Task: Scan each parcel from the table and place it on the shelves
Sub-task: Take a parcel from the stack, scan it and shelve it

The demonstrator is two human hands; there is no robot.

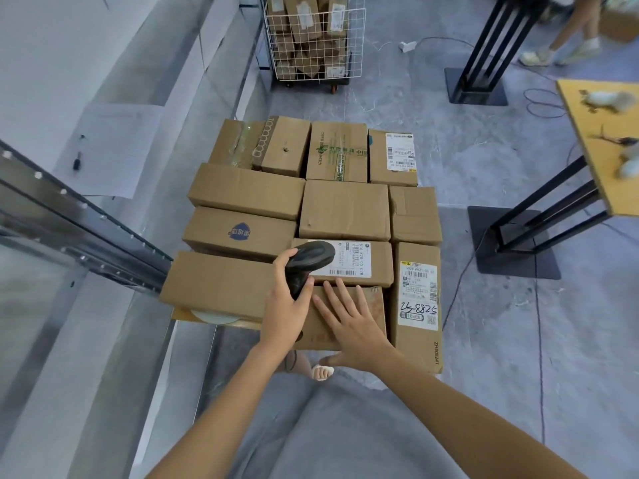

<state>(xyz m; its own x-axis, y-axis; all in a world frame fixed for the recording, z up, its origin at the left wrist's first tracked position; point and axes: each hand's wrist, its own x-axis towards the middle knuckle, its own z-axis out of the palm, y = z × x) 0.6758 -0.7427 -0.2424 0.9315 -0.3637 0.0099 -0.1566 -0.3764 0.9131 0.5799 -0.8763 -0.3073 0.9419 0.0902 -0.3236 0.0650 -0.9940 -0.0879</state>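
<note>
Several brown cardboard parcels cover the table in front of me. My left hand grips a black handheld scanner, whose head hangs over the white label of a parcel in the near row. My right hand lies flat with spread fingers on the nearest parcel, just below the labelled one. To its right stands a long parcel with a label marked by hand.
A metal shelf frame runs along my left. A wire cart full of parcels stands beyond the table. Another table on black legs is at the right, with cables on the floor. Another person's legs show at top right.
</note>
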